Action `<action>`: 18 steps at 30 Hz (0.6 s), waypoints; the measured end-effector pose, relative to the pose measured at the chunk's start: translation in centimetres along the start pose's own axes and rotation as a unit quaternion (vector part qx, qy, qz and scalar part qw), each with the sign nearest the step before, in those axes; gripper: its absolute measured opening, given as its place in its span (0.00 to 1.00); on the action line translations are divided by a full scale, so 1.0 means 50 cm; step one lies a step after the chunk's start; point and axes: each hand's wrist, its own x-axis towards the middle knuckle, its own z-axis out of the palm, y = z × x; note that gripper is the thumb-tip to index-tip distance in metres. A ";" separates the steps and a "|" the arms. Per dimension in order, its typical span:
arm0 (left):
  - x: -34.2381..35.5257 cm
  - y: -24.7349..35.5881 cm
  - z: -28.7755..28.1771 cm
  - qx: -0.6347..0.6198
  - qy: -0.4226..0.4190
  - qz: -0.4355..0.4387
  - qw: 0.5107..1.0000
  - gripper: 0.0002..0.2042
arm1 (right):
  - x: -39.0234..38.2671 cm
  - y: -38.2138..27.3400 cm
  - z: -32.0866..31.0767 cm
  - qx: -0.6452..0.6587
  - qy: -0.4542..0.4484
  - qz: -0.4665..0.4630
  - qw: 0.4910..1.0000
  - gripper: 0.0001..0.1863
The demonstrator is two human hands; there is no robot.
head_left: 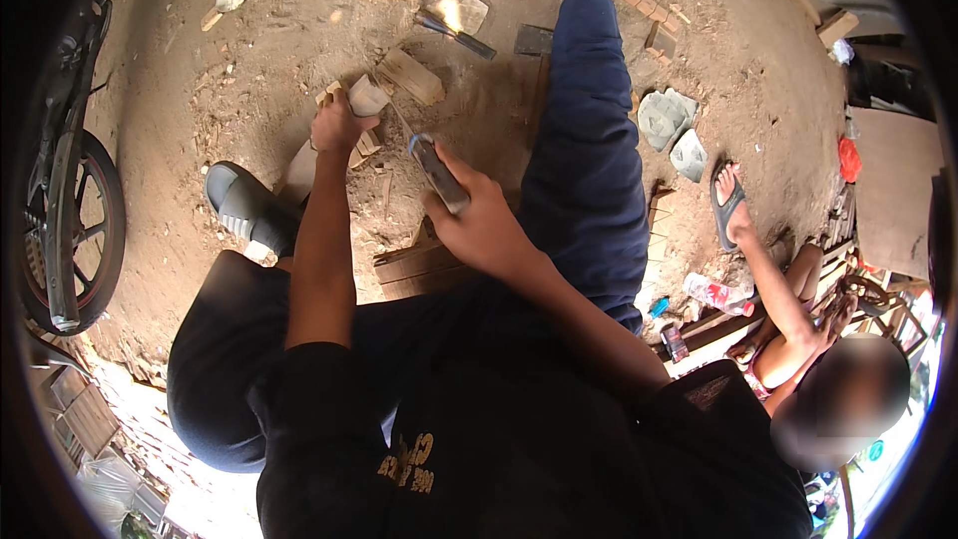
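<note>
Left hand: clamped on a pale block, left of the tool
Right hand: wrapped round a dark-handled tool, thin tip aimed far-left
Dirt floor: wooden board beyond the block

The block looks like matt wood, the handle dull. Trousers are matt cloth, the bottle glossy plastic, the ground rough.

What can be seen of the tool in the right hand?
The tool has a thick, dark greyish handle, bluish at its front end, and a thin shaft or blade. The right hand holds it by the handle, angled forward and leftward toward the pale piece at the left hand. Its material, and whether its tip touches anything, are unclear.
</note>
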 end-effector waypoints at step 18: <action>0.007 0.012 -0.023 -0.003 -0.031 -0.030 0.999 0.42 | -0.079 -0.006 -0.021 -0.020 -0.035 0.099 0.994 0.27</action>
